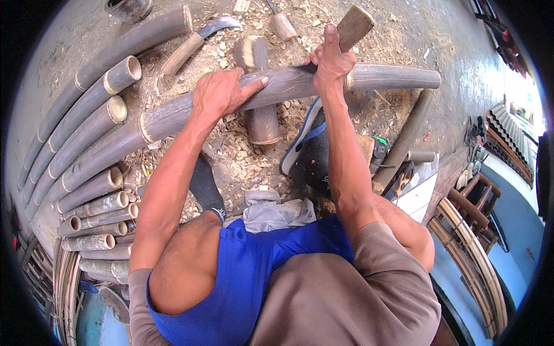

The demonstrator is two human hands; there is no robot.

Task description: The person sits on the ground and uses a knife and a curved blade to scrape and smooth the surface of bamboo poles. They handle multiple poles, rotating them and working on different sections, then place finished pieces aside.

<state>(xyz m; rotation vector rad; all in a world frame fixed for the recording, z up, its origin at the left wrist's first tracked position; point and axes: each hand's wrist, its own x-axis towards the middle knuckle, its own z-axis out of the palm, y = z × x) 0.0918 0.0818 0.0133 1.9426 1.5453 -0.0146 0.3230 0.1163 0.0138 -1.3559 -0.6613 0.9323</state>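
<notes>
A long grey-brown bamboo pole point(283, 85) lies crosswise in front of me, over a short thick bamboo piece point(262, 124) on the ground. My left hand point(221, 94) grips the pole left of that piece, thumb stretched along its top and the other fingers mostly hidden. My right hand point(333, 66) is closed at the pole's right part, near a pale node ring. From this hand a brown wooden piece point(354, 29), like a handle or block, sticks up toward the far side. Whatever else that hand covers is hidden.
Further bamboo poles point(95, 86) and shorter lengths point(98, 222) are stacked at left. A curved knife point(193, 46) and a wooden-handled tool point(281, 23) lie on the chip-strewn floor. One more pole point(407, 138) lies at right. My sandalled foot point(306, 141) is under the pole.
</notes>
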